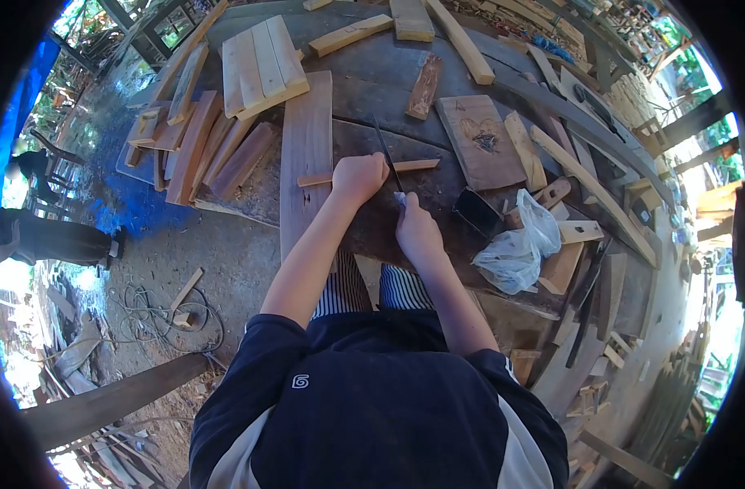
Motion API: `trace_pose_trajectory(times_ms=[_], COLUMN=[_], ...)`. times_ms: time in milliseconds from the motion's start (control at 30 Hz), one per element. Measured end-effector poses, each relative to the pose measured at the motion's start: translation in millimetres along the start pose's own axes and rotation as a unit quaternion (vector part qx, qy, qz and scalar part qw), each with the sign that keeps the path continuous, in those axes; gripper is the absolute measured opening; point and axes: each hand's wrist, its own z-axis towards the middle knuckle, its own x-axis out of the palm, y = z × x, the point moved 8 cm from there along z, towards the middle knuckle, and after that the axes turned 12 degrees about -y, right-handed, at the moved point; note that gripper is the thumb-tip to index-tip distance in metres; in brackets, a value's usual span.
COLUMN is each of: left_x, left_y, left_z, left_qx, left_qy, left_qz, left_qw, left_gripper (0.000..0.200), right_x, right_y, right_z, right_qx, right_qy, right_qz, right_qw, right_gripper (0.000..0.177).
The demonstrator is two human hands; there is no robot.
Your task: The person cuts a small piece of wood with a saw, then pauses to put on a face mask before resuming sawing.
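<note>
Head view: a stick [422, 165] is gripped by the left fingers [375, 169], which are curled closed over its middle. The handle of a thin dark blade [392, 160] is clasped in the right fingers [409, 222], and the stick is crossed by the blade just to the right of the left fingers. The stick's left end is laid across a plank [307, 122], whose near end appears to be carried past the front edge of the surface [364, 85]. Its other end is pointed right, beyond the right fingers.

Most open room is found straight ahead of the fingers, where bare surface is bounded on the left by the plank's long edge and on the right by a brown board [462, 122] with nails [486, 143] heaped on it. To the right of the right fingers, room is narrowed by a black box [477, 212] and, farther right, by a plastic bag [519, 248] near the front edge. Left of the left fingers, beyond the plank, the surface is crowded by wood pieces [194, 147].
</note>
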Motion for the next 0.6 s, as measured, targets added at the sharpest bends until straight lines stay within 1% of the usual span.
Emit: trace_pose_trajectory(times_ms=[67,133,200,233,300,433,500,567,600], left_x=[0.8,4.3,5.1,5.3,4.4,1.6,0.1,6.2,3.7], left_y=[1.2,2.4,7.0,6.4,4.1,-3.1,-2.9,1.8,2.4], left_z=[-0.2,0.7,-0.4,-0.6,3.2,-2.1,-3.1,-2.1,0.0], left_qx=[0.0,-0.003,-0.005,0.002,0.01,0.018,0.024,0.004,0.002], left_qy=[-0.028,-0.036,-0.045,-0.049,-0.055,-0.067,-0.075,-0.042,-0.046], left_qz=[0.024,0.031,0.04,0.041,0.04,0.04,0.044,0.037,0.04], left_qw=[0.999,0.999,0.998,0.998,0.998,0.997,0.996,0.998,0.998], left_gripper=[0.023,0.022,0.021,0.021,0.021,0.022,0.023,0.023,0.023], right_x=[-3.0,-12.6,-23.4,-30.8,-39.0,-30.8,-8.5,-1.5,0.5], right_y=[-1.9,-6.0,-18.4,-16.8,-21.6,-11.6,-4.9,10.3,15.3], right_z=[-3.7,-15.2,-39.9,-49.3,-63.3,-32.1,3.1,22.4,27.9], right_qx=[-0.005,-0.009,0.017,0.015,0.057,0.048,0.001,-0.01,-0.017], right_qy=[-0.002,-0.002,0.032,0.03,0.059,0.051,0.018,0.013,0.009], right_qz=[0.011,0.024,0.023,0.023,0.008,-0.003,-0.016,-0.031,-0.048], right_qw=[1.0,1.0,0.999,0.999,0.997,0.998,1.0,0.999,0.999], right_gripper=[0.017,0.017,0.019,0.019,0.019,0.02,0.02,0.02,0.02])
